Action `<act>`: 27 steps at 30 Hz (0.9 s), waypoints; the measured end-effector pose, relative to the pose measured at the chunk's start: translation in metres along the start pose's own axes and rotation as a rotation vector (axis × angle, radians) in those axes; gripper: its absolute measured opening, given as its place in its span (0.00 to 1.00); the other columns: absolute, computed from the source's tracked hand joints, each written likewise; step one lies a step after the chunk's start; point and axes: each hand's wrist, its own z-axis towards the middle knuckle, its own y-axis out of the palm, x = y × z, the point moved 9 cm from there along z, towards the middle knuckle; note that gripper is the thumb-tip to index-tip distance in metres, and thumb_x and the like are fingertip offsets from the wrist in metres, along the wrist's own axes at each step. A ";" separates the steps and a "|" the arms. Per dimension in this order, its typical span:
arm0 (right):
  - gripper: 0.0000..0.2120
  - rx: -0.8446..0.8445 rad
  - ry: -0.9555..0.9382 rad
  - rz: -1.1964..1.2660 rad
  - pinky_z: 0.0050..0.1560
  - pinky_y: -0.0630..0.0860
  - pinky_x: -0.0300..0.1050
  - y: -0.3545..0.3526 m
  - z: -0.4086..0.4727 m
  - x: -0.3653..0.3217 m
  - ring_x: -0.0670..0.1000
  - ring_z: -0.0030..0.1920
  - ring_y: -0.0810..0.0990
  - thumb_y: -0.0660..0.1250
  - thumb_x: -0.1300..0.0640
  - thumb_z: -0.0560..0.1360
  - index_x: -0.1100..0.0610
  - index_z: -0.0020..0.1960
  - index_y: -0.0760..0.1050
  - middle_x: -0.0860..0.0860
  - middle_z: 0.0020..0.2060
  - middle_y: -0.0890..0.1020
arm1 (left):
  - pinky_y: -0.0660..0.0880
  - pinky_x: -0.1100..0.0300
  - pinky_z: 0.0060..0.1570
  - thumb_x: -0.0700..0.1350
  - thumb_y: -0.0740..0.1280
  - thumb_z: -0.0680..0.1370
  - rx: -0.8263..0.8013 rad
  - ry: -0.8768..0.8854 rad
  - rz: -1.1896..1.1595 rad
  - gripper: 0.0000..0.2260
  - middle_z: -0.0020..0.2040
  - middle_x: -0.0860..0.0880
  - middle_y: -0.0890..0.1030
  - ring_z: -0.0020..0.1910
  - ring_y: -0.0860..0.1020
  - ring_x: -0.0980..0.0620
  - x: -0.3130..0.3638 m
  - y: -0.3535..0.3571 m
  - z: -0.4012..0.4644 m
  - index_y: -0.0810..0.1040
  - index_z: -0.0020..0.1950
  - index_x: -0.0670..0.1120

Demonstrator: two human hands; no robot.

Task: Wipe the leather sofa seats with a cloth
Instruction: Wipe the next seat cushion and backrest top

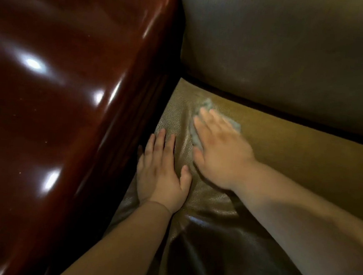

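The brown leather sofa seat (294, 159) fills the lower right of the head view. A pale grey cloth (207, 105) lies on it near the back corner, mostly hidden under my right hand (218, 149). That hand presses flat on the cloth with straight fingers and looks blurred. My left hand (162, 172) rests flat on the seat just left of it, fingers straight, close to the armrest.
A glossy dark red wooden armrest (70, 107) rises along the left, right beside my left hand. The grey-brown leather backrest cushion (291, 48) stands behind the seat, with a dark seam between them.
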 end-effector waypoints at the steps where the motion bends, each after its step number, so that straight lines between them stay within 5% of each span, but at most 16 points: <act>1: 0.37 -0.035 -0.049 -0.014 0.83 0.49 0.54 -0.002 -0.013 0.004 0.56 0.84 0.51 0.47 0.40 0.80 0.56 0.84 0.52 0.56 0.84 0.54 | 0.58 0.41 0.80 0.57 0.58 0.77 0.001 0.002 -0.006 0.36 0.86 0.49 0.55 0.85 0.51 0.48 0.000 -0.001 0.000 0.59 0.85 0.48; 5: 0.40 0.001 0.150 -0.049 0.80 0.57 0.55 -0.010 0.011 0.049 0.57 0.81 0.60 0.43 0.37 0.76 0.57 0.83 0.55 0.56 0.81 0.62 | 0.59 0.43 0.79 0.57 0.60 0.76 0.042 0.006 -0.008 0.36 0.86 0.48 0.56 0.85 0.53 0.47 -0.003 0.002 0.001 0.61 0.84 0.47; 9: 0.41 0.054 0.413 -0.010 0.75 0.61 0.58 -0.002 0.078 0.026 0.63 0.70 0.68 0.45 0.37 0.72 0.59 0.78 0.62 0.61 0.71 0.72 | 0.60 0.41 0.79 0.57 0.60 0.76 0.042 0.019 -0.002 0.37 0.86 0.48 0.56 0.85 0.52 0.47 -0.003 0.005 0.000 0.59 0.85 0.47; 15: 0.39 -0.035 -0.077 -0.058 0.81 0.48 0.51 -0.005 0.013 0.011 0.56 0.83 0.53 0.46 0.39 0.77 0.56 0.84 0.53 0.56 0.83 0.56 | 0.59 0.40 0.79 0.57 0.61 0.76 0.028 0.015 -0.027 0.37 0.86 0.49 0.55 0.85 0.51 0.48 -0.001 0.002 0.000 0.59 0.85 0.48; 19: 0.39 0.037 0.030 -0.019 0.79 0.59 0.54 -0.011 0.057 0.014 0.58 0.78 0.64 0.41 0.37 0.79 0.57 0.83 0.58 0.57 0.80 0.65 | 0.59 0.40 0.79 0.57 0.61 0.75 0.051 0.018 -0.024 0.38 0.86 0.48 0.56 0.85 0.52 0.47 -0.002 0.004 0.001 0.60 0.84 0.47; 23: 0.39 0.030 0.152 0.040 0.74 0.61 0.57 -0.006 0.119 -0.013 0.61 0.74 0.66 0.46 0.37 0.77 0.56 0.83 0.55 0.58 0.77 0.66 | 0.51 0.44 0.82 0.58 0.59 0.77 0.014 0.021 -0.001 0.38 0.87 0.50 0.51 0.85 0.47 0.50 -0.003 0.010 -0.002 0.56 0.85 0.49; 27: 0.40 -0.054 -0.224 -0.017 0.82 0.48 0.52 -0.002 0.046 -0.044 0.56 0.83 0.53 0.45 0.38 0.76 0.54 0.83 0.57 0.54 0.83 0.57 | 0.54 0.42 0.82 0.57 0.59 0.77 0.006 0.005 -0.007 0.35 0.86 0.49 0.55 0.85 0.50 0.49 -0.002 0.009 -0.001 0.63 0.83 0.45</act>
